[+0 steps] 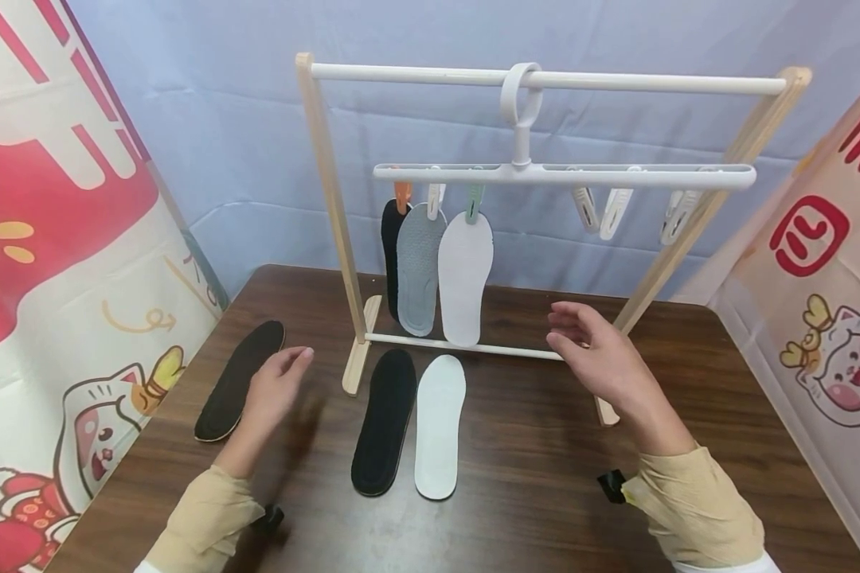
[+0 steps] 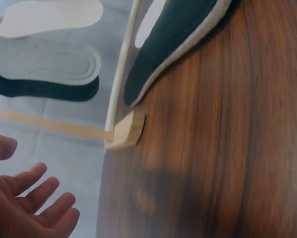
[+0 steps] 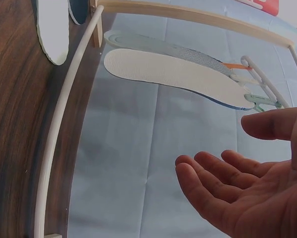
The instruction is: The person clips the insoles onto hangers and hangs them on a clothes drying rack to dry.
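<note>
A wooden drying rack (image 1: 330,199) stands on the dark table (image 1: 530,477). From its white clip hanger (image 1: 566,175) hang a black insole (image 1: 388,239), a grey insole (image 1: 419,270) and a white insole (image 1: 464,278). On the table lie a black insole (image 1: 385,422), a white insole (image 1: 439,426) and another black insole (image 1: 240,380) at the left. My left hand (image 1: 275,390) hovers empty between the left black insole and the rack's foot, fingers relaxed. My right hand (image 1: 595,350) is raised empty near the rack's lower bar (image 1: 466,346), fingers loosely spread.
Several free clips (image 1: 616,211) hang on the hanger's right half. Printed banners (image 1: 57,263) stand close on both sides of the table, and a blue cloth (image 1: 244,143) hangs behind. The rack's right foot (image 1: 605,414) lies under my right wrist.
</note>
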`<state>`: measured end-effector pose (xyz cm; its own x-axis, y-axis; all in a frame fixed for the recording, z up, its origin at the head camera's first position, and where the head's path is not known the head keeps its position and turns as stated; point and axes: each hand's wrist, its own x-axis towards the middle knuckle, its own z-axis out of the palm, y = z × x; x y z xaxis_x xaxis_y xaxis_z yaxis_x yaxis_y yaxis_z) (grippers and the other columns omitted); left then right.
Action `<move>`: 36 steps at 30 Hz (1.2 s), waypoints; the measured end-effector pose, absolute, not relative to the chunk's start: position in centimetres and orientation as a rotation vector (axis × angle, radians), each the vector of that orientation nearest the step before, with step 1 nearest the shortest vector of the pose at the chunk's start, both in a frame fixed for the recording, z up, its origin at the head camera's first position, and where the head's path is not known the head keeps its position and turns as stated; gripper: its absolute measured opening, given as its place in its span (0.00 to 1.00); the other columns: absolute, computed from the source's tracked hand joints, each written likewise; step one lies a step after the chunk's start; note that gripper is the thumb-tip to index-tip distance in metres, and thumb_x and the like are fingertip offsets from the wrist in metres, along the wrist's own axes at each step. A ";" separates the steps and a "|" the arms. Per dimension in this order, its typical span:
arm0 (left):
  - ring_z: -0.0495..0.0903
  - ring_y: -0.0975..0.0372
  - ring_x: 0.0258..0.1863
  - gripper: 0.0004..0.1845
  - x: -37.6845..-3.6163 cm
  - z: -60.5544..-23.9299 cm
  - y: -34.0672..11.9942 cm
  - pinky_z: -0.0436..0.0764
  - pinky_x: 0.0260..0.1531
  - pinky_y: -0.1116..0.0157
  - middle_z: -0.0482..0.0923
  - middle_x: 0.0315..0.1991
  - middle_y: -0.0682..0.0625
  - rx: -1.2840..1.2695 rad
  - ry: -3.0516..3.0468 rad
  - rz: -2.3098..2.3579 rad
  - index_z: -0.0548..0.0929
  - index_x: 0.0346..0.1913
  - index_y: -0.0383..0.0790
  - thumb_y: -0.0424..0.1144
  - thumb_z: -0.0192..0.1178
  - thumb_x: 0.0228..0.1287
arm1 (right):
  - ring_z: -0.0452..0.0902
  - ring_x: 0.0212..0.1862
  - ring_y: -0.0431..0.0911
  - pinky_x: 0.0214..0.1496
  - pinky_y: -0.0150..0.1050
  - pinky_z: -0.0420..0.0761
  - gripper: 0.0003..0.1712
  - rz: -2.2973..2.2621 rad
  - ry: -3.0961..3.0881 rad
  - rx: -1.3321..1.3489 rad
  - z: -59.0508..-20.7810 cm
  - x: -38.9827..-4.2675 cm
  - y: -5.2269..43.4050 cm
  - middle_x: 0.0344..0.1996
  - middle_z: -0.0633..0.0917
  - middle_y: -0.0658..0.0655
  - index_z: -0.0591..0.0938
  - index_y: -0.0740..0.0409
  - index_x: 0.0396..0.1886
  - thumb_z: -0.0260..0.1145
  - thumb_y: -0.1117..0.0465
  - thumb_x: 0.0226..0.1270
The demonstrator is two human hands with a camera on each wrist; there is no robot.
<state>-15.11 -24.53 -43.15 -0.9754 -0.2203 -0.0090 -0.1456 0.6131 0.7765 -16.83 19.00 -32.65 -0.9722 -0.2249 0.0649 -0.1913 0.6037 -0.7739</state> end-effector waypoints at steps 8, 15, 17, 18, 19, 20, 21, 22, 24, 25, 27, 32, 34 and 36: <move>0.68 0.42 0.69 0.30 -14.2 -43.5 -26.3 0.65 0.67 0.44 0.71 0.68 0.34 0.343 -2.766 -1.275 0.75 0.67 0.34 0.56 0.48 0.79 | 0.72 0.67 0.60 0.62 0.54 0.73 0.29 -1.316 2.804 -0.319 -32.4 -16.7 19.3 0.66 0.76 0.64 0.66 0.60 0.74 0.58 0.55 0.79; 0.72 0.40 0.65 0.27 -13.7 -43.9 -27.3 0.68 0.63 0.42 0.74 0.65 0.33 0.335 -2.762 -1.225 0.77 0.65 0.34 0.53 0.50 0.79 | 0.71 0.68 0.60 0.63 0.52 0.73 0.29 -1.329 2.809 -0.284 -32.4 -16.5 19.8 0.67 0.76 0.63 0.66 0.59 0.74 0.57 0.53 0.79; 0.72 0.40 0.65 0.26 -13.6 -44.0 -27.6 0.68 0.62 0.42 0.74 0.64 0.33 0.339 -2.757 -1.207 0.77 0.64 0.35 0.52 0.50 0.79 | 0.72 0.68 0.60 0.61 0.44 0.74 0.29 -1.328 2.823 -0.284 -32.4 -16.5 19.9 0.66 0.76 0.63 0.67 0.59 0.73 0.58 0.53 0.79; 0.72 0.41 0.64 0.26 -13.6 -44.0 -27.8 0.69 0.62 0.42 0.75 0.64 0.33 0.342 -2.756 -1.196 0.78 0.64 0.35 0.52 0.50 0.79 | 0.72 0.68 0.60 0.60 0.39 0.74 0.29 -1.331 2.828 -0.286 -32.4 -16.6 20.0 0.66 0.76 0.63 0.67 0.60 0.73 0.58 0.53 0.79; 0.73 0.41 0.64 0.26 -13.6 -44.1 -28.0 0.69 0.61 0.41 0.75 0.64 0.32 0.345 -2.756 -1.187 0.78 0.64 0.34 0.52 0.50 0.79 | 0.72 0.67 0.60 0.58 0.35 0.74 0.29 -1.336 2.829 -0.285 -32.4 -16.6 20.1 0.66 0.77 0.64 0.67 0.60 0.73 0.58 0.54 0.79; 0.73 0.41 0.64 0.26 -13.6 -44.1 -28.1 0.69 0.61 0.42 0.75 0.63 0.32 0.344 -2.756 -1.180 0.78 0.63 0.34 0.52 0.50 0.79 | 0.72 0.67 0.60 0.56 0.30 0.73 0.29 -1.343 2.828 -0.283 -32.4 -16.6 20.1 0.66 0.77 0.64 0.67 0.60 0.73 0.58 0.54 0.79; 0.73 0.41 0.64 0.26 -13.6 -44.2 -28.3 0.69 0.61 0.42 0.75 0.63 0.32 0.341 -2.759 -1.172 0.78 0.63 0.34 0.52 0.50 0.79 | 0.73 0.67 0.60 0.54 0.27 0.72 0.29 -1.347 2.830 -0.282 -32.4 -16.5 20.2 0.65 0.77 0.64 0.67 0.61 0.73 0.58 0.54 0.79; 0.73 0.41 0.63 0.25 -13.5 -44.2 -28.5 0.69 0.60 0.42 0.76 0.63 0.33 0.339 -2.760 -1.162 0.78 0.63 0.34 0.51 0.50 0.79 | 0.73 0.67 0.60 0.53 0.24 0.71 0.29 -1.351 2.829 -0.279 -32.3 -16.5 20.3 0.65 0.77 0.64 0.67 0.61 0.73 0.59 0.55 0.79; 0.73 0.40 0.63 0.25 -13.5 -44.2 -28.8 0.69 0.60 0.41 0.76 0.62 0.32 0.336 -2.761 -1.149 0.78 0.63 0.34 0.51 0.50 0.79 | 0.73 0.67 0.59 0.52 0.23 0.71 0.29 -1.361 2.823 -0.272 -32.3 -16.5 20.5 0.65 0.76 0.64 0.67 0.61 0.73 0.59 0.54 0.79; 0.73 0.40 0.63 0.25 -13.5 -44.2 -28.9 0.69 0.60 0.41 0.76 0.62 0.32 0.333 -2.762 -1.145 0.78 0.63 0.34 0.51 0.50 0.79 | 0.73 0.67 0.58 0.53 0.24 0.71 0.30 -1.369 2.819 -0.267 -32.3 -16.5 20.6 0.66 0.76 0.64 0.66 0.60 0.73 0.59 0.54 0.79; 0.73 0.40 0.63 0.25 -13.4 -44.1 -29.2 0.69 0.60 0.41 0.77 0.61 0.32 0.332 -2.762 -1.133 0.78 0.63 0.34 0.51 0.50 0.79 | 0.72 0.68 0.58 0.54 0.25 0.71 0.30 -1.382 2.814 -0.260 -32.2 -16.4 20.8 0.66 0.76 0.64 0.66 0.61 0.74 0.58 0.53 0.79; 0.71 0.39 0.65 0.26 -13.3 -44.2 -29.9 0.68 0.62 0.42 0.76 0.62 0.31 0.370 -2.771 -1.128 0.78 0.63 0.33 0.51 0.50 0.79 | 0.72 0.67 0.57 0.51 0.22 0.71 0.31 -1.429 2.805 -0.233 -32.1 -16.4 21.3 0.66 0.76 0.63 0.66 0.61 0.74 0.57 0.51 0.79; 0.70 0.38 0.66 0.26 -13.3 -44.2 -30.1 0.67 0.63 0.41 0.75 0.63 0.30 0.389 -2.779 -1.130 0.77 0.64 0.32 0.50 0.49 0.79 | 0.72 0.66 0.57 0.50 0.21 0.70 0.31 -1.442 2.818 -0.234 -32.1 -16.4 21.4 0.65 0.76 0.64 0.66 0.61 0.73 0.57 0.51 0.79; 0.69 0.38 0.67 0.26 -13.4 -44.2 -30.4 0.66 0.63 0.41 0.75 0.63 0.30 0.402 -2.782 -1.129 0.77 0.64 0.32 0.50 0.50 0.79 | 0.73 0.65 0.57 0.50 0.20 0.70 0.31 -1.441 2.843 -0.237 -32.1 -16.5 21.6 0.64 0.77 0.65 0.67 0.62 0.73 0.58 0.51 0.79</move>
<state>-13.39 -30.36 -44.22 -0.9585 -0.2850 0.0043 -0.2013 0.6876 0.6976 -16.47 21.58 -32.09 -0.9876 -0.1072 0.1148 -0.1560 0.5829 -0.7974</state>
